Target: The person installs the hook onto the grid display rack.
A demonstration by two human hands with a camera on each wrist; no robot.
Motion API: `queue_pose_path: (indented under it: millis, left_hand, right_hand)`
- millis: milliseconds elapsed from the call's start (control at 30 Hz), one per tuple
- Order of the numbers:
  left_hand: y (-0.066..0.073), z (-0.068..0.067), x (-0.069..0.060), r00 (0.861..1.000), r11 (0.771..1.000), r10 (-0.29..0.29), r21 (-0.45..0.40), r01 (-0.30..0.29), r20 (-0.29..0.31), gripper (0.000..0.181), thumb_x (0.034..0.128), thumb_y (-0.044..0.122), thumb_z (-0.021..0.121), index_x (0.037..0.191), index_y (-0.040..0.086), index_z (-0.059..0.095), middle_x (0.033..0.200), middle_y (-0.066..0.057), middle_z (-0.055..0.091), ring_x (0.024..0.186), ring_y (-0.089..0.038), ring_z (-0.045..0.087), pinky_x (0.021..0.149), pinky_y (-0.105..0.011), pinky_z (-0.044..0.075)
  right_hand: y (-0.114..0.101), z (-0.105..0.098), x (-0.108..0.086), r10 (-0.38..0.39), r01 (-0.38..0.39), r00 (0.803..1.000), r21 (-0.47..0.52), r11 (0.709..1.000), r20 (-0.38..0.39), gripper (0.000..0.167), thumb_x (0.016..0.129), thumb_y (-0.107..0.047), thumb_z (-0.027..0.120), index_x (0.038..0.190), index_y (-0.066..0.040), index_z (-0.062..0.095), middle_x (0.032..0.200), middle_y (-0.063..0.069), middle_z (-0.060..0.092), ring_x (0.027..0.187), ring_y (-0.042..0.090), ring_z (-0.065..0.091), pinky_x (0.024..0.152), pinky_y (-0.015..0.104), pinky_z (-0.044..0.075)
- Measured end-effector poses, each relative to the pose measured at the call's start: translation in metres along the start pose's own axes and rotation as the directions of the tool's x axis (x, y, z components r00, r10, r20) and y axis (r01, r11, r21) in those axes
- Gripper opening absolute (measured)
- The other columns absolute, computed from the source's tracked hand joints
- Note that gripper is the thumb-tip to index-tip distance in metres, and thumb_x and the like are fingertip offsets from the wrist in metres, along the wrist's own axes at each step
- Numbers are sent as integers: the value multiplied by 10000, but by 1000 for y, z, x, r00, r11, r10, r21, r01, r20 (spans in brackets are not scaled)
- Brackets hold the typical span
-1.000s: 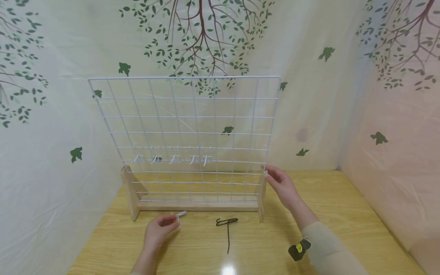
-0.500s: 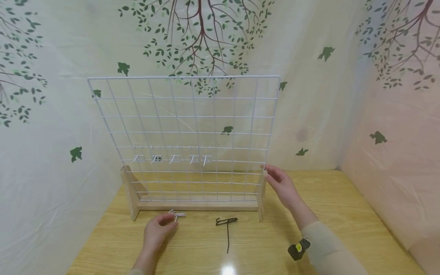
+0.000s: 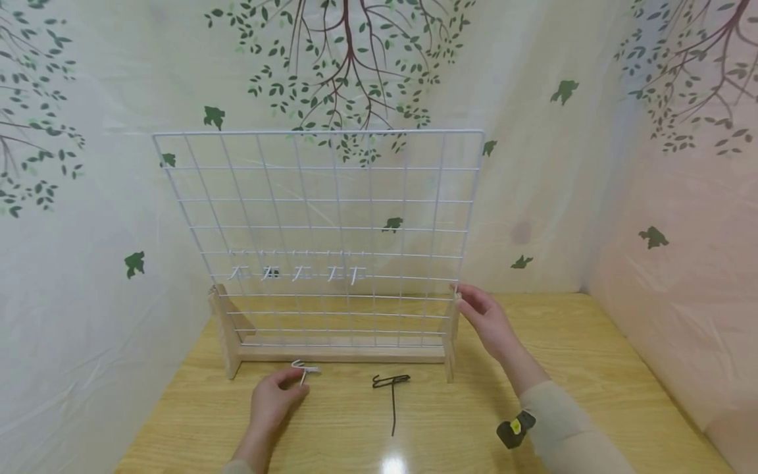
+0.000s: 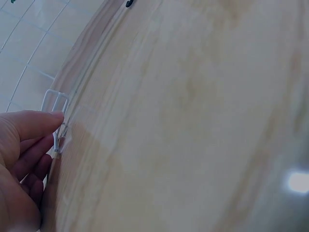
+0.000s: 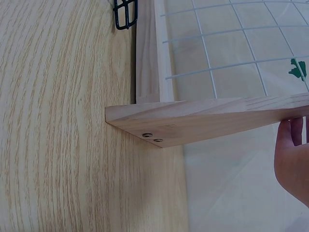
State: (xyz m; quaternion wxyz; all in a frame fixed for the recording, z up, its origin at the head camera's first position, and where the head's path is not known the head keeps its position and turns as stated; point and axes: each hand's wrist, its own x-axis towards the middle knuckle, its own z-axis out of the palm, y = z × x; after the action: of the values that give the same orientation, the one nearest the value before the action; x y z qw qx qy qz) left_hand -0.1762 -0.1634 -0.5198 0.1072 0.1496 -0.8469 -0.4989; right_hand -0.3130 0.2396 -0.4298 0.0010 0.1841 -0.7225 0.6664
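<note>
My left hand (image 3: 274,398) pinches a white wire hook (image 3: 308,370) between thumb and fingers, low in front of the stand. In the left wrist view, the hook's looped end (image 4: 57,93) sticks out past the thumb. A white wire grid panel (image 3: 391,133) rises from a wooden stand (image 3: 343,356). At the panel's right edge, my right hand (image 3: 490,324) grips where the wire meets the top of the stand's side piece; some fingertips are hidden behind it. Several white hooks (image 3: 301,272) hang in a row on the grid, left of centre.
A black wire hook (image 3: 393,405) lies on the wooden table (image 3: 551,349), between my hands and before the stand. Behind the panel hangs a pale curtain (image 3: 533,197) printed with branches and leaves. A black device with a yellow mark (image 3: 516,429) sits by the right sleeve.
The white hook has turned in my left fingers, so its bent ends now show above them and its flat part lies nearly level. The right hand stays at the panel's edge.
</note>
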Motion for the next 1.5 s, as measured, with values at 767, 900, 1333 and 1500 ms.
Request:
queue_pose_path:
  millis: [767, 900, 1333, 1500]
  left_hand:
    - [-7, 4, 8, 995, 993, 44, 114, -34, -85, 113, 781, 80, 786, 890, 89, 758, 822, 6, 725, 792, -160, 642, 785, -355, 451]
    - [-7, 3, 9, 996, 993, 32, 113, -23, -79, 99, 791, 92, 779, 888, 87, 756, 816, 7, 723, 784, -157, 640, 778, -348, 447]
    - [-2, -1, 7, 995, 996, 9, 91, 0, -98, 122, 801, 120, 792, 898, 60, 748, 827, -13, 718, 793, -164, 628, 757, -333, 445]
    - [-2, -1, 7, 994, 998, -3, 62, 10, -106, 133, 800, 116, 794, 904, 49, 746, 828, -19, 721, 789, -156, 630, 754, -320, 453]
  right_hand:
    - [-2, 2, -4, 10, -10, 1000, 2, 1000, -3, 426, 1013, -151, 576, 1399, 9, 492, 1470, 182, 465, 1232, 31, 480, 995, 164, 393]
    - [-2, 4, -5, 8, -8, 1000, 9, 1000, -11, 442, 1012, -162, 581, 1401, 24, 482, 1472, 225, 442, 1237, 43, 473, 991, 164, 397]
    - [0, 4, -6, 6, -6, 1000, 5, 1000, -21, 441, 1015, -183, 581, 1389, 31, 487, 1458, 182, 475, 1233, 32, 470, 983, 152, 399]
    - [0, 4, -5, 13, -13, 1000, 10, 1000, -23, 442, 1013, -180, 583, 1393, 25, 489, 1450, 157, 489, 1228, 31, 477, 984, 156, 402]
